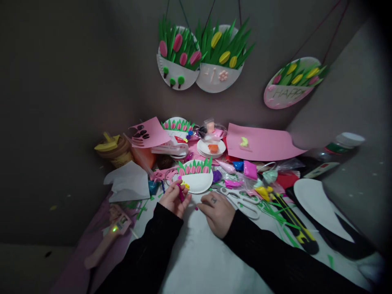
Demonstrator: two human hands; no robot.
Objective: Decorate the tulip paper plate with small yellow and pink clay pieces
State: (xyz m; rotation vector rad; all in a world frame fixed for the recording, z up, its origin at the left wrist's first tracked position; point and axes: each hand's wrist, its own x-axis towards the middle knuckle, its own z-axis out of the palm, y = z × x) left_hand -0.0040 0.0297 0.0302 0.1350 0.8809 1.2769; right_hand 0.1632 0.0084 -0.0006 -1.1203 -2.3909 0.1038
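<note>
My left hand [176, 200] has its fingers curled round a piece of magenta modelling clay [181, 193]. Yellow clay flowers [185, 185] show just beyond those fingertips, at the rim of a white paper plate [199, 184] decorated with pink paper tulips and green leaves. My right hand [217, 212] rests low over the white table, fingers bent and closed; whatever they pinch, if anything, is hidden. Beside its thumb lies a tiny magenta clay ball [196, 208], apart from both hands.
White scissors [241, 201] and a yellow-black utility knife [295, 222] lie to the right among green paper scraps. A pink glue gun [112, 234] with a lit green light is at left. Clay packets [250, 170] crowd the back. Decorated plates [221, 79] hang above.
</note>
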